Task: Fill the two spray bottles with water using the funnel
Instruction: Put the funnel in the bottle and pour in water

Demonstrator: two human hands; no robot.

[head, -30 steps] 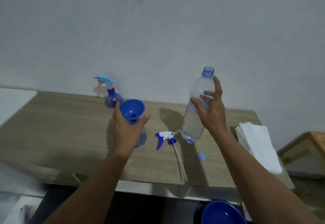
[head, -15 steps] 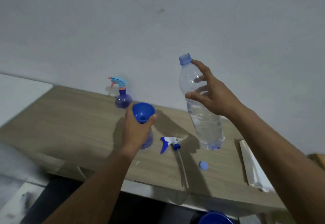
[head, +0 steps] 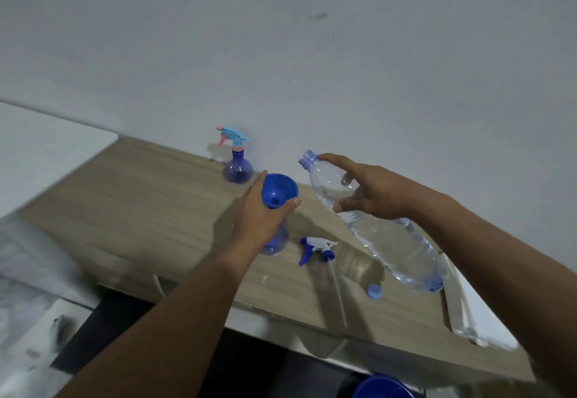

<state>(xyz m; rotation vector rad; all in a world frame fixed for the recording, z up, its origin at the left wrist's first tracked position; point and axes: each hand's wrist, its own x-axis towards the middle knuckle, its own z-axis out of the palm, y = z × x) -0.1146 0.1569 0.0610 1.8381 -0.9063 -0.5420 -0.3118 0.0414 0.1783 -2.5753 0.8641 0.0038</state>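
My left hand (head: 260,213) grips the funnel (head: 278,190) seated in the open spray bottle (head: 276,238); my right hand (head: 371,193) clasps the tilted water bottle (head: 390,235), its mouth just right of the funnel.

Head view, close, angled down over table (head: 140,210).

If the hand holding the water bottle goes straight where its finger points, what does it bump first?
Probably the blue funnel, which the left hand holds on a spray bottle. The water bottle in the right hand leads, but may pass above; depth is unclear.
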